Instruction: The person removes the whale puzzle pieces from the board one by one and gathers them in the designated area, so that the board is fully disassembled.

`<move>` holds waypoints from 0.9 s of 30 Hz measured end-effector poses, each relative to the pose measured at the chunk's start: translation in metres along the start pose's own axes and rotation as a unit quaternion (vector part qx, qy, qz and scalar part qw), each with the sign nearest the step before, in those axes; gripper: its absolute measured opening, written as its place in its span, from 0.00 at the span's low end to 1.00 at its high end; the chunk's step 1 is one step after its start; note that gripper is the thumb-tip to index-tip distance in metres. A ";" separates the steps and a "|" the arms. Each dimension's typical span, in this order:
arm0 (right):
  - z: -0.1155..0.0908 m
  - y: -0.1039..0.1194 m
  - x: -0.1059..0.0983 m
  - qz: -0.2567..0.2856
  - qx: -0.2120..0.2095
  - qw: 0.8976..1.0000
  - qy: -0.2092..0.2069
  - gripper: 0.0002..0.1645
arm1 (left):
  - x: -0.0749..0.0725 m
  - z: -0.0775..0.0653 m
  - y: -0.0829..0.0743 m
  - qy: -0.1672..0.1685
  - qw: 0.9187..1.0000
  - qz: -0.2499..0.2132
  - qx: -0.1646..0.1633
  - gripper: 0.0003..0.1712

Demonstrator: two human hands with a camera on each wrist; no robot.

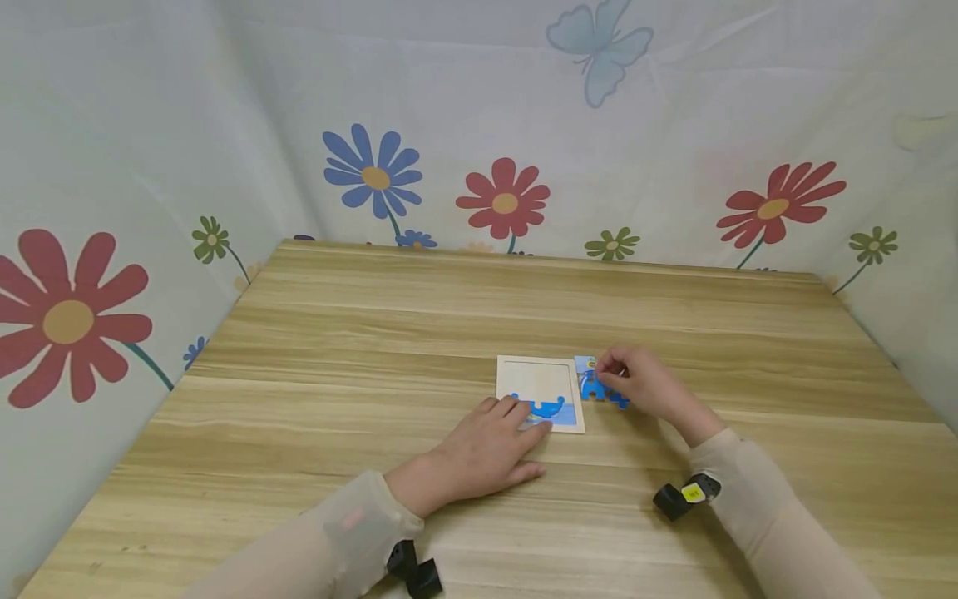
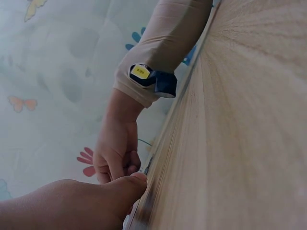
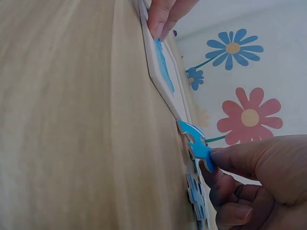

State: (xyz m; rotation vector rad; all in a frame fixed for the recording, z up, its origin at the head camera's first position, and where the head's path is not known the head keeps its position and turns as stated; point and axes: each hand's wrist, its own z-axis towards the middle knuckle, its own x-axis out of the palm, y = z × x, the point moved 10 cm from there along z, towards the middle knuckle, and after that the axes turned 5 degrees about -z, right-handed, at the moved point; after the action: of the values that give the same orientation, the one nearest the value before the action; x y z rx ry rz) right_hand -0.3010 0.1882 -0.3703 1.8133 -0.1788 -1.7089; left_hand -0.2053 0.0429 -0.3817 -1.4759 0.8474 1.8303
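Observation:
A square wooden puzzle tray [image 1: 537, 378] lies on the table, with blue puzzle pieces [image 1: 548, 409] set along its near side. My left hand [image 1: 479, 449] rests palm down at the tray's near left corner, its fingers stretched over those pieces. Beside the tray's right edge, my right hand [image 1: 639, 383] pinches a blue puzzle piece [image 3: 197, 143] between thumb and index finger. That piece is tilted up from the table in the right wrist view. More loose blue pieces [image 3: 195, 194] lie just under and beside the right hand, partly hidden by it.
The wooden table [image 1: 337, 333] stretches out around the tray on all sides. A white curtain [image 1: 449, 83] printed with flowers and a butterfly hangs behind and beside it. Black wrist cameras [image 1: 677, 499] sit on both sleeves.

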 end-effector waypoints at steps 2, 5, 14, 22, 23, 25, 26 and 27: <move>0.000 -0.001 0.002 -0.004 0.005 1.000 0.004 0.02 | 0.001 0.000 0.000 0.002 1.000 0.000 -0.001 0.31; 0.000 -0.003 0.004 -0.008 0.015 1.000 0.008 0.03 | 0.000 0.000 0.000 0.001 1.000 0.003 0.000 0.31; 0.000 -0.005 0.008 -0.023 0.028 0.999 0.010 0.03 | -0.002 0.000 0.000 0.001 1.000 0.006 0.001 0.31; -0.001 -0.001 0.007 -0.047 0.024 0.999 0.000 0.03 | -0.001 0.000 0.001 0.001 1.000 0.008 0.001 0.31; -0.001 0.000 0.007 -0.050 0.022 0.999 -0.001 0.03 | -0.001 0.000 0.001 0.001 1.000 0.009 0.001 0.31; -0.001 0.001 0.008 -0.051 0.019 0.999 -0.002 0.03 | -0.001 -0.001 0.001 0.002 1.000 0.008 0.001 0.31; -0.001 0.001 0.008 -0.051 0.018 0.999 -0.002 0.03 | -0.001 -0.001 0.001 0.003 1.000 0.007 0.000 0.31; -0.001 0.001 0.008 -0.051 0.017 0.999 -0.002 0.03 | -0.001 -0.001 0.001 0.004 1.000 0.007 0.000 0.31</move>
State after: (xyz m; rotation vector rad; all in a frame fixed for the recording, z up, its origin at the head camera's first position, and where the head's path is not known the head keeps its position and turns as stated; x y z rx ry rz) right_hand -0.2988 0.1835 -0.3763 1.8733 -0.1196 -1.7891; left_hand -0.2056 0.0415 -0.3808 -1.4828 0.8628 1.8350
